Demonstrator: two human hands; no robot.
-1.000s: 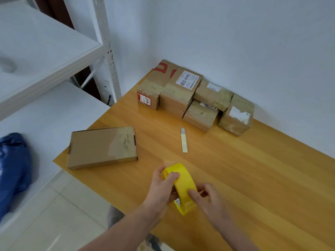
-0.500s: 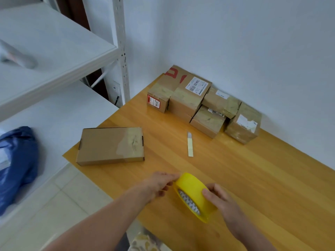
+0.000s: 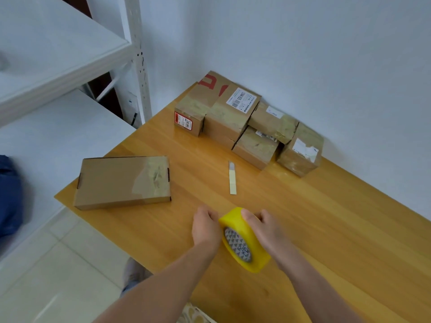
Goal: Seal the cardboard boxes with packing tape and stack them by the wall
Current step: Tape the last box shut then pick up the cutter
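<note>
A yellow roll of packing tape (image 3: 250, 252) is held on edge just above the wooden table (image 3: 326, 229), near its front. My right hand (image 3: 265, 231) grips the roll from the right, thumb over its top. My left hand (image 3: 206, 229) pinches at the roll's upper left rim. A flat brown cardboard box (image 3: 121, 181) lies near the table's left corner, with a patch of clear tape on its right part. Several smaller taped boxes (image 3: 245, 122) sit grouped against the white wall at the back. A small yellow box cutter (image 3: 232, 178) lies between the roll and those boxes.
A white metal shelving unit (image 3: 137, 61) stands left of the table, its lower shelf holding a blue bag (image 3: 9, 197). Pale floor tiles (image 3: 58, 276) show below the table's left edge, with a shoe (image 3: 134, 273) by it.
The roll has turned so its printed core faces me. My right hand has moved up over the roll's top and my left hand is closer to its rim. The view has shifted left.
</note>
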